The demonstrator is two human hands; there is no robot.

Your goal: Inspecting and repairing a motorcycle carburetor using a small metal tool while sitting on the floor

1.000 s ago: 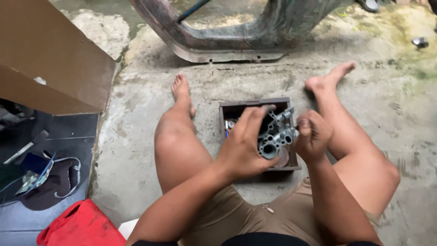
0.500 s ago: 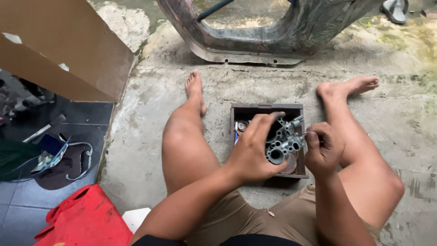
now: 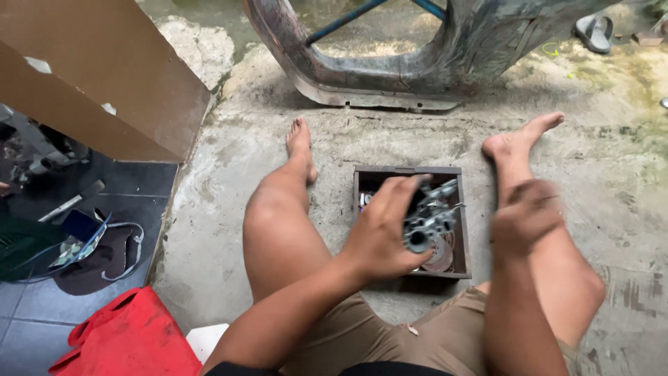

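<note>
I sit on a concrete floor with my bare legs spread. My left hand (image 3: 381,233) grips a grey cast-metal engine part (image 3: 429,217) with round bores, held just above a small dark brown tray (image 3: 407,171) that lies between my knees. My right hand (image 3: 527,217) is blurred, a short way to the right of the part and off it, fingers curled; I cannot make out anything in it. Small metal pieces and a round disc (image 3: 442,256) lie in the tray, partly hidden by my left hand.
A worn grey plastic scooter body panel (image 3: 390,69) lies ahead on the concrete. A brown cardboard sheet (image 3: 97,76) leans at the upper left. A red cloth (image 3: 132,338), cables and tools lie on dark tiles at the left. A sandal (image 3: 595,31) sits far right.
My right hand has come off the metal part and moved right, now blurred. My left hand still holds the part over the tray. The view has shifted slightly.
</note>
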